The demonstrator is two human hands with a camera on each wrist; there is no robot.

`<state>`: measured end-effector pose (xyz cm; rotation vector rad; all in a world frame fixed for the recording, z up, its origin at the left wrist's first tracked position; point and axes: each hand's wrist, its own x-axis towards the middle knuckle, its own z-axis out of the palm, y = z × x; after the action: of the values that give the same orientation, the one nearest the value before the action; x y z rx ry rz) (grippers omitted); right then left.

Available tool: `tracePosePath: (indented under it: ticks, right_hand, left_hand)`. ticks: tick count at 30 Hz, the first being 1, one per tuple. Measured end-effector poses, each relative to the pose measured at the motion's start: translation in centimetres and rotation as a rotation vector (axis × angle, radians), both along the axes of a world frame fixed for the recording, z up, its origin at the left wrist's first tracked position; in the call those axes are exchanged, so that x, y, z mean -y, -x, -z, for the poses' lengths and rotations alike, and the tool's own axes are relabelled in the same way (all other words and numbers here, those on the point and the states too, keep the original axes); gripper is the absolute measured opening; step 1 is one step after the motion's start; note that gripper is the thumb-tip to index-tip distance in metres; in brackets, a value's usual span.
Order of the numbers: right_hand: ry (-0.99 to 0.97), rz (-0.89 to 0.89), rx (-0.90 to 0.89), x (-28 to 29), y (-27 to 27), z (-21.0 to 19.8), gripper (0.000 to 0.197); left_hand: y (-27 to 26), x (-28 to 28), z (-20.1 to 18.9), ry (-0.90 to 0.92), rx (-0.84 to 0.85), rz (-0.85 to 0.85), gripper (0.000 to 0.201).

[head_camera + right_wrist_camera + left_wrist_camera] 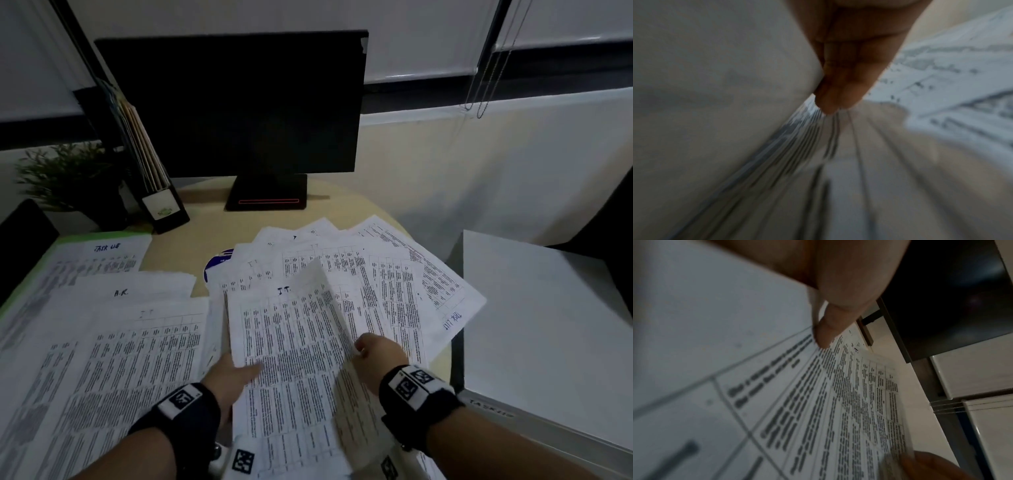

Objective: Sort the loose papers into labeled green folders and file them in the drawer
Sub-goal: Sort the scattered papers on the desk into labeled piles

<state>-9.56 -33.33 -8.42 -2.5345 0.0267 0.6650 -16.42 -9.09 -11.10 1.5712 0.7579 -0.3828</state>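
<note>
**Sorting in progress: sheet marked "IT" in hand**

Status: the task appears to be at an early-to-middle stage. Sorted stacks lie at left on the worktop [178, 246]: a stack headed "A.R." [130, 291], a near stack [113, 370], and a sheet headed "TASK LIST" on an open green folder [102, 236]. An unsorted fan of loose papers [394, 274] remains at centre and right. No drawer is visible; filing is not yet done.

Hands: the left hand [229, 377] pinches the left edge of the held sheet [291, 342], thumb on top. The right hand [376, 356] grips its right edge, fingers curled; the right wrist view is blurred, so the exact finger placement is uncertain.

Materials: thin white printed paper with dense tables, flexible, bowed into a ridge between the hands. The worktop is smooth, beige and rounded. A rigid black monitor [236, 102] stands at far centre.
</note>
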Motion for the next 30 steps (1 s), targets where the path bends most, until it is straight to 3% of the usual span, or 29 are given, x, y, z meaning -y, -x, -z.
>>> tracePosePath:
  ticks: [3, 6, 9, 11, 17, 22, 25, 30]
  right_hand:
    - [0.055, 0.014, 0.029, 0.6, -1.2, -1.2, 0.017]
    - [0.145, 0.15, 0.078, 1.7, -3.4, -1.3, 0.039]
    - [0.19, 0.229, -0.039, 1.7, -4.6, -0.7, 0.047]
    - [0.209, 0.23, -0.078, 1.1, -4.6, -0.1, 0.054]
    - [0.38, 0.182, -0.097, -1.3, -3.9, 1.0, 0.106]
    - [0.389, 0.177, -0.091, -1.5, -4.1, 1.1, 0.091]
    - [0.42, 0.209, -0.086, -1.6, -3.7, 1.0, 0.095]
    - [0.409, 0.211, -0.096, -2.5, -3.8, 0.7, 0.081]
  left_hand:
    - [0.4, -0.3, 0.1, -0.249, 0.053, 0.153, 0.047]
    - [0.6, -0.8, -1.1, -0.316, 0.1, 0.038, 0.048]
    - [0.5, -1.9, -1.9, -0.353, 0.096, 0.015, 0.049]
    - [-0.2, -2.7, -2.1, -0.379, 0.075, -0.01, 0.048]
    - [-1.7, -5.8, -1.5, -0.416, 0.099, -0.152, 0.034]
    - [-1.0, -8.5, -1.4, -0.434, 0.125, -0.12, 0.023]
    - [-1.0, -10.0, -1.5, -0.449, 0.11, -0.072, 0.015]
    - [-1.0, -12.7, -1.2, -0.408, 0.099, -0.01, 0.024]
